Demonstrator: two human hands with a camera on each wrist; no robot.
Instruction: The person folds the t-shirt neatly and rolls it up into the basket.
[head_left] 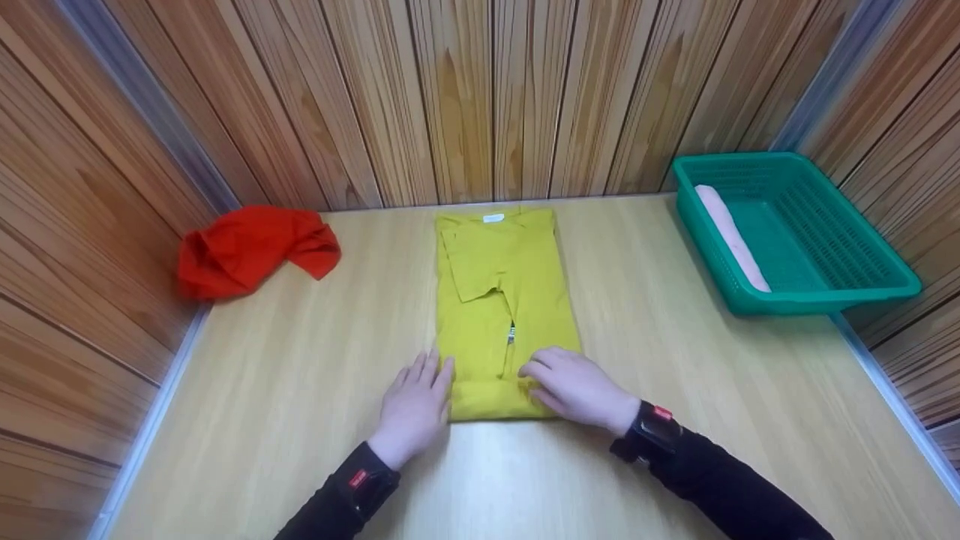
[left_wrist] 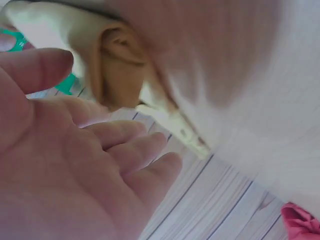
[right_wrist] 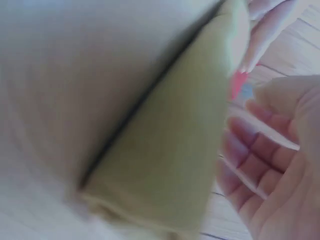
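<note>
A mustard-yellow shirt [head_left: 487,330] lies folded into a long rectangle, its white neck label at the far end. The near end is turned up into a flat fold, whose open side shows in the left wrist view as a rolled end [left_wrist: 120,70]. My left hand [head_left: 412,405] is at the left side of this fold, fingers extended and pointing away from me. Over the right end of the fold is my right hand [head_left: 577,386], its fingers loosely bent. In the right wrist view those fingers [right_wrist: 257,155] stand beside the fold [right_wrist: 165,130] without gripping it.
A crumpled red cloth [head_left: 255,251] lies at the back left by the wall. At the back right stands a green basket [head_left: 814,300] with a pink rolled cloth [head_left: 731,236] along its left side. Wood-panelled walls [head_left: 450,97] enclose the table [head_left: 337,330].
</note>
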